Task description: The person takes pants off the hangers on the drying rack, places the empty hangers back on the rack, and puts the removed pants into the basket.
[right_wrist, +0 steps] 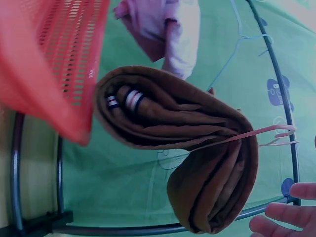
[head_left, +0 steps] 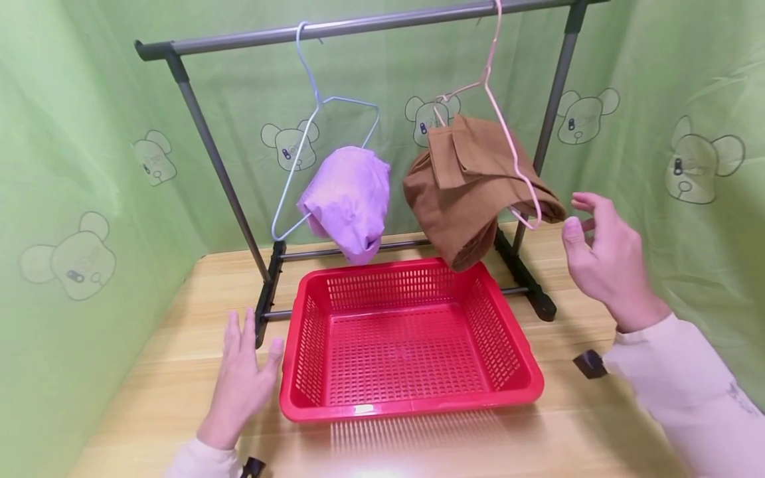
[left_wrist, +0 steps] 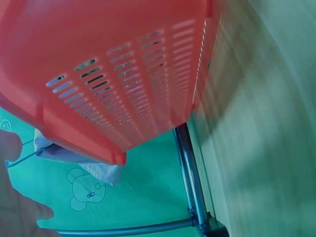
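A brown folded garment (head_left: pixel 472 179) hangs over the lower bar of a pink hanger (head_left: pixel 501 123) at the right of the rack. Just right of its lower edge is my right hand (head_left: pixel 609 255), fingers loosely bent and holding nothing; in the right wrist view the fingertips show apart from the brown cloth (right_wrist: pixel 173 113). A purple folded garment (head_left: pixel 352 199) drapes over a blue hanger (head_left: pixel 311 106) to the left. My left hand (head_left: pixel 242 382) is beside the left wall of a red plastic basket (head_left: pixel 412 406), fingers extended and thumb toward the rim, with nothing in it.
A grey metal rack (head_left: pixel 370 23) with black feet (head_left: pixel 526 285) stands behind the basket on a wooden table (head_left: pixel 161 398). Green curtains (head_left: pixel 89 166) with bear drawings enclose the back and both sides. The brown garment hangs over the basket's far right corner.
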The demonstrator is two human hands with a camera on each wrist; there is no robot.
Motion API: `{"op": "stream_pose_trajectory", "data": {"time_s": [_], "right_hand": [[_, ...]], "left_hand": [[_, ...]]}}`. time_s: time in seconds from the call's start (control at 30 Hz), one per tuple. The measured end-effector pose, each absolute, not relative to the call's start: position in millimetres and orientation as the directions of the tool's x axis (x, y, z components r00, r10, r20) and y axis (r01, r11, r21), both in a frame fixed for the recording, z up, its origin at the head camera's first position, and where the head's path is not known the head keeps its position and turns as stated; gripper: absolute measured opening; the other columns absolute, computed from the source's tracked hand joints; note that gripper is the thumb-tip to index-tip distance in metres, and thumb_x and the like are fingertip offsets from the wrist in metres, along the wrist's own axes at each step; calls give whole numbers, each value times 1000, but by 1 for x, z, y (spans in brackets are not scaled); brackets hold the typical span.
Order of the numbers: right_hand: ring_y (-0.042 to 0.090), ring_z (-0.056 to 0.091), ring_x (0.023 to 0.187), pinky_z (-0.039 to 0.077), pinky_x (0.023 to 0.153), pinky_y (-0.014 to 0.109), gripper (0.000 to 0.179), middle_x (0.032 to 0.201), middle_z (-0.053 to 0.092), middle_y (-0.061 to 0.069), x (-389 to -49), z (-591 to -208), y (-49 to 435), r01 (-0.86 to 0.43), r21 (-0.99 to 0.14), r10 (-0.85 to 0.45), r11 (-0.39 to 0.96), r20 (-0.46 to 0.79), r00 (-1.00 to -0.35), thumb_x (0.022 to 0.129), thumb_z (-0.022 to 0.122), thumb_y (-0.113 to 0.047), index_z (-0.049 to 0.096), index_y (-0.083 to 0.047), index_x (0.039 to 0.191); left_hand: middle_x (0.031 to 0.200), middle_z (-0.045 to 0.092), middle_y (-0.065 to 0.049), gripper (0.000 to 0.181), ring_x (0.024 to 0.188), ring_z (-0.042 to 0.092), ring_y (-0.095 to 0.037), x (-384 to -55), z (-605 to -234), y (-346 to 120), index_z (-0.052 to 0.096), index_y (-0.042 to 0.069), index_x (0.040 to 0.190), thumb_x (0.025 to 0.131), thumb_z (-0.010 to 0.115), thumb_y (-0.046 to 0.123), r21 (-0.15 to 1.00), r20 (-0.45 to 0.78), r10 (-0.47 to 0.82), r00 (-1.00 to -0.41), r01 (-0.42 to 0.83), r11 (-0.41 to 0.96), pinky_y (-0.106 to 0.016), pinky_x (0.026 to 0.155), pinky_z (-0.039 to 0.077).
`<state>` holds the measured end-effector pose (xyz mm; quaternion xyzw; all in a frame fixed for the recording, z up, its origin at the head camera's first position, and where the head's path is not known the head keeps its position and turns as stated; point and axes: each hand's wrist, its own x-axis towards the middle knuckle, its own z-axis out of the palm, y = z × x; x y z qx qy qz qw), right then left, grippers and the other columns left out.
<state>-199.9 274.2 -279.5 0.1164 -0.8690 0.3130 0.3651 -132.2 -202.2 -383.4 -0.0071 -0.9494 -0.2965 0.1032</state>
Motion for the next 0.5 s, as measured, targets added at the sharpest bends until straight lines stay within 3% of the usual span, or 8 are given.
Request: {"op": "stream_pose_trajectory", "data": {"time_s": [0.13,0.2,0.33,0.5], "right_hand": [[-1,50,89,36,78,20,42,125,57,23,-201,-271,271,-409,-505,57,760,679,-732,103,40,-25,45,2,135],[-13,43,88,33,77,12,41,123,59,21,-202,-268,269,-407,-522,67,749,672,-738,103,41,-26,47,1,134],[-14,43,89,35,79,11,40,122,60,18,-206,-260,263,-420,-559,77,715,660,-747,104,40,-25,48,0,133],[-11,52,87,39,76,13,41,122,60,19,-209,-252,257,-409,-636,113,654,618,-778,105,37,-29,49,0,132]], "left_hand": [[157,-15,-21,76,141,-1,-50,-132,-383,-199,-1,8,155,102,38,47,594,162,-38,-986,67,802,-72,101,18],[157,-14,-22,75,139,6,-53,-133,-384,-198,-2,8,155,103,39,45,614,153,-35,-988,67,787,-73,97,23],[158,-10,-22,74,135,16,-57,-134,-387,-195,-2,9,155,103,38,44,671,138,-28,-990,73,738,-74,94,27],[158,-7,-22,73,135,16,-57,-136,-391,-191,0,10,156,103,40,42,726,132,-6,-991,92,682,-73,97,23]]}}
